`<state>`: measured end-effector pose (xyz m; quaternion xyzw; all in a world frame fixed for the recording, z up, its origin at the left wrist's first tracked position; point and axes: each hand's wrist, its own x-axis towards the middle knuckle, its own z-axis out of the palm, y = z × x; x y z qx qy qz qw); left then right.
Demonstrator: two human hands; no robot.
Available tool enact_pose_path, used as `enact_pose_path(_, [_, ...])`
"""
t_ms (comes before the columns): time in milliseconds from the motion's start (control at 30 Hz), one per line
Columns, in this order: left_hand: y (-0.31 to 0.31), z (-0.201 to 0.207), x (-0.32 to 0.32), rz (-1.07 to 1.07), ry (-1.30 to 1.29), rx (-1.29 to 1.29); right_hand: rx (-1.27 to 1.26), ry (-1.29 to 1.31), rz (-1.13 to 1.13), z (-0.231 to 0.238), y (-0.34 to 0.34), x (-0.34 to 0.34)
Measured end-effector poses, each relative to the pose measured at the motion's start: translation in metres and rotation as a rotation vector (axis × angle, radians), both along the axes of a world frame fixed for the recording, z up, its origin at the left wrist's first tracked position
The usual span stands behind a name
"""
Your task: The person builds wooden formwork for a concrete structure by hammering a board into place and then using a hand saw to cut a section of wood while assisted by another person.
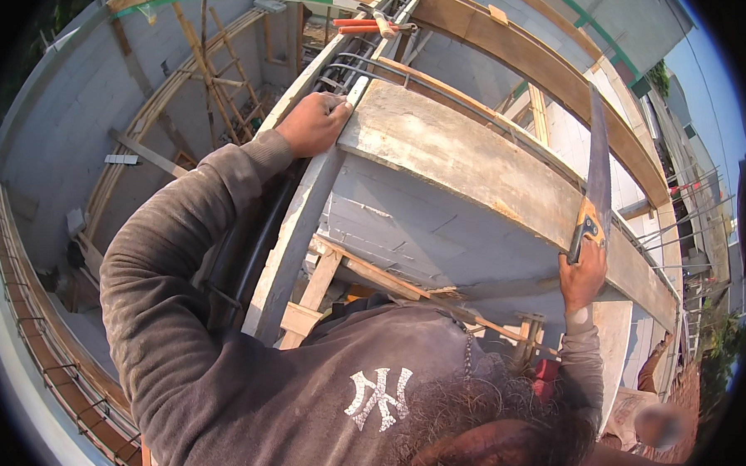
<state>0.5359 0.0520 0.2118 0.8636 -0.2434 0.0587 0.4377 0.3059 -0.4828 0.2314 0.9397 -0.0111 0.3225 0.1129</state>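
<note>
My right hand (583,275) is wrapped round the orange and black handle of a handsaw (599,161). The saw's blade points up and away, lying over the far side of the timber formwork. My left hand (314,123) is closed on the upper end of a pale plank (294,236), beside the corner of a wide, weathered board (470,158). Its fingertips are partly hidden. Steel rebar (442,92) runs along the gap behind the wide board. Past my left hand, a red-handled tool (364,25) and a hammer (380,20) lie on the bars.
A brown formwork board (540,63) curves along the far side. Bamboo poles (203,65) lean by a grey block wall (61,138) at left. A rebar cage (54,355) lies along the left edge. Another person (639,417) is low at right. Rebar ends (697,210) stick out there.
</note>
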Motion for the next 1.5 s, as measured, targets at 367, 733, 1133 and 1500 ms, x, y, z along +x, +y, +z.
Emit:
enact_pose_path(367, [-0.007, 0.008, -0.008, -0.041, -0.106, 0.026, -0.018, -0.034, 0.038, 0.008, -0.001, -0.007])
enact_pose_path(733, [-0.037, 0.043, -0.045, 0.044, -0.222, 0.641, 0.149, -0.104, 0.123, -0.005, -0.019, -0.004])
enact_pose_path(1133, [-0.075, 0.012, -0.039, 0.319, -0.282, 0.987, 0.298, -0.152, 0.198, -0.015, -0.039, -0.001])
enact_pose_path(1500, [-0.078, 0.018, -0.037, 0.34, -0.286, 1.121, 0.728, -0.87, 0.3, -0.042, -0.123, -0.125])
